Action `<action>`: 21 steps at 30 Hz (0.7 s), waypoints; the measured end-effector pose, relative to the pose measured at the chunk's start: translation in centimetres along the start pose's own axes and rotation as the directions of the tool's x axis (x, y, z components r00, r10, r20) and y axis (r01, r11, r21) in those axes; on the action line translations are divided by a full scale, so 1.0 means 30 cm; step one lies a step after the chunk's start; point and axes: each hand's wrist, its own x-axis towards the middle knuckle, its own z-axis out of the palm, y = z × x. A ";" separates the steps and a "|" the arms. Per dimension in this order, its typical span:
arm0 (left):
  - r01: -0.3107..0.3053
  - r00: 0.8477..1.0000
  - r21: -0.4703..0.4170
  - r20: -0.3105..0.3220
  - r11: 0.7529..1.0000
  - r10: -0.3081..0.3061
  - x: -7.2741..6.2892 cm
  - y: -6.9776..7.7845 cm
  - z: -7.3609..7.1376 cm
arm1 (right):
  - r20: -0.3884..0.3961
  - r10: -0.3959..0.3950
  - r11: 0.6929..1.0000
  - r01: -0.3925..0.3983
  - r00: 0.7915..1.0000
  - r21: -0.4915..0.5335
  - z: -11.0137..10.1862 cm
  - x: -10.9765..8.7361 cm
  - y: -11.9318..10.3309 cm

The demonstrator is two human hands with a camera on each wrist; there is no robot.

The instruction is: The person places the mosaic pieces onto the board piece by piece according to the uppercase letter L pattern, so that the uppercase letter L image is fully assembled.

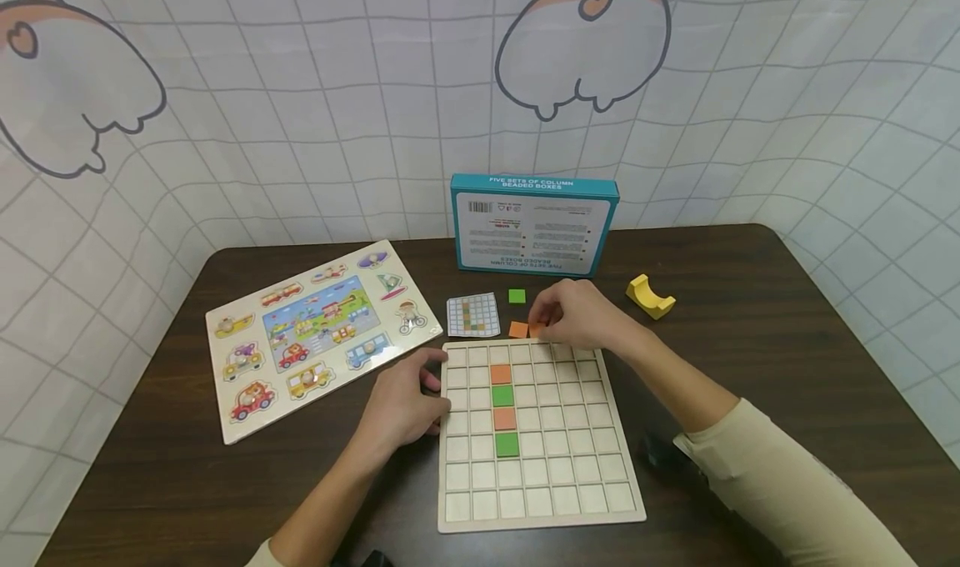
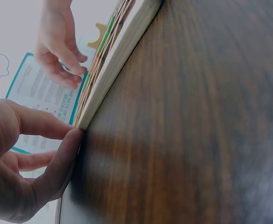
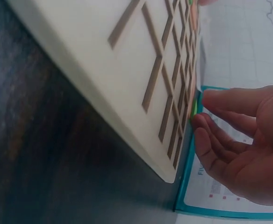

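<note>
A wooden grid board [image 1: 540,473] lies on the table with two orange and two green square tiles in one column, a green tile [image 1: 507,444] being the nearest. My left hand [image 1: 402,400] rests at the board's left edge; its thumb and forefinger touch the rim [image 2: 109,70] at separate spots. Beyond the board's far edge, my right hand [image 1: 577,313] reaches down over an orange tile [image 1: 535,330], which its fingertips partly cover. In the right wrist view the right hand's fingers [image 3: 220,149] are loosely bent, with a gap showing between them. Contact with the tile is unclear.
Beside the right hand lie another orange tile [image 1: 518,329], a loose green tile [image 1: 517,296] and a pattern card [image 1: 486,304]. A teal-edged box [image 1: 528,229] stands behind. At left is a vehicle peg puzzle [image 1: 217,342]; at right, a yellow curved block [image 1: 649,298].
</note>
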 end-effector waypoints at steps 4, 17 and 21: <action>0.005 1.000 0.003 0.000 1.000 -0.005 0.002 -0.001 0.000 | 0.006 0.002 1.000 -0.002 1.000 -0.002 0.004 0.011 0.014; 0.016 1.000 -0.008 -0.004 1.000 -0.016 0.011 -0.007 0.003 | 0.025 0.027 1.000 -0.027 0.999 -0.006 0.008 0.040 0.034; 0.016 1.000 -0.006 -0.001 1.000 -0.016 0.012 -0.006 0.002 | 0.023 0.036 0.999 -0.035 0.999 -0.020 0.009 0.048 0.033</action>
